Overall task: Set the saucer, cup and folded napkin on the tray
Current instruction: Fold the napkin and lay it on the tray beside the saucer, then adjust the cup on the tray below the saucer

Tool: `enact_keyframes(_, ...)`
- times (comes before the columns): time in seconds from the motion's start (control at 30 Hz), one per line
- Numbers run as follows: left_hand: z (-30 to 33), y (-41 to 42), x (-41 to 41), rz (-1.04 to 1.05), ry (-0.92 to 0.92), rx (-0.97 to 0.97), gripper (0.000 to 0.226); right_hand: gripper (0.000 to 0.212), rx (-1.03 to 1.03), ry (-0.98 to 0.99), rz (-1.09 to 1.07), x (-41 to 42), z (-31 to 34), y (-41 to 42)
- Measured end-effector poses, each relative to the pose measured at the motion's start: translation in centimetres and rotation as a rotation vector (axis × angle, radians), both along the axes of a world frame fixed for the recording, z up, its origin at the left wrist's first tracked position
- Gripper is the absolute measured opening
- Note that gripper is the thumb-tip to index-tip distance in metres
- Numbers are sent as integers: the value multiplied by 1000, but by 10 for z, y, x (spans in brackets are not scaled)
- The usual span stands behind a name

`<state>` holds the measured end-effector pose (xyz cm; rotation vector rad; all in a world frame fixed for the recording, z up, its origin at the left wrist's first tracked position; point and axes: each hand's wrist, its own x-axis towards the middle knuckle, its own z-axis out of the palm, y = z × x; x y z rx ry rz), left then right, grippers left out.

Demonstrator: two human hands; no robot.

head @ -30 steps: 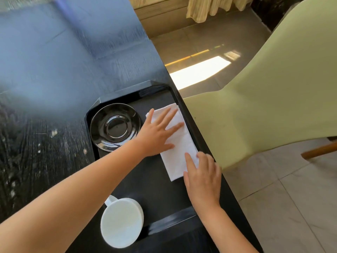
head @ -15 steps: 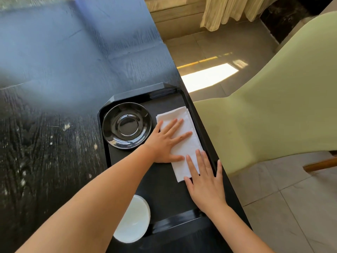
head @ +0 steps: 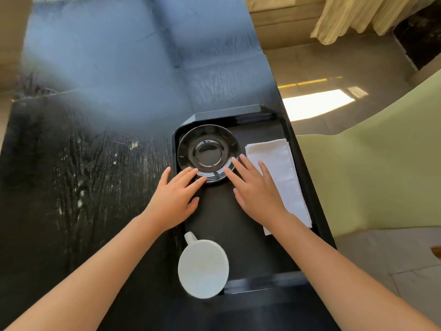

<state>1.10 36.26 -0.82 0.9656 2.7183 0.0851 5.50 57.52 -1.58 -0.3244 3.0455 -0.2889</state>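
Observation:
A black tray (head: 241,223) lies along the table's right edge. In its far left corner sits a glossy black saucer (head: 208,152). A folded white napkin (head: 281,168) lies flat along the tray's right side. A white cup (head: 202,268) stands at the tray's near left, handle pointing away from me. My left hand (head: 175,199) is open, fingertips at the saucer's near left rim. My right hand (head: 256,191) is open too, fingertips at the saucer's near right rim, its palm partly over the napkin's left edge.
The dark wooden table (head: 95,151) stretches left and far. A pale green chair (head: 372,168) stands close to the table's right edge. Tiled floor with a sunlit patch (head: 315,103) and curtains (head: 358,17) lie beyond.
Both hands have left the napkin and moved left to the saucer's near rim, one on each side. The view has shifted, and the cup now shows fully.

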Motion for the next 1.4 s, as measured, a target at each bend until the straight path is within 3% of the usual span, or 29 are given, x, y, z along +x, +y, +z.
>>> enact_keyframes(0.53, -9, 4, 19, 25, -63, 5, 52, 49, 111, -50, 64, 14, -9, 6)
enact_keyframes(0.7, -1, 3, 26, 77, -141, 56, 58, 49, -46, -40, 34, 20, 1, -1)
enact_keyframes(0.83, 22, -13, 56, 147, -83, 302, 52, 38, -257, 110, 268, 50, 22, -6)
enact_keyframes(1.03, 32, -43, 138, -80, 5, 383, 33, 21, -185, 148, 760, 100, 32, -16)
enact_keyframes(1.27, 17, -45, 170, -101, 32, 351, 5, 17, -98, 206, 891, 93, 28, -17)
enact_keyframes(1.4, 17, -43, 163, -99, 73, 352, 9, 13, -96, 188, 859, 91, 28, -15)
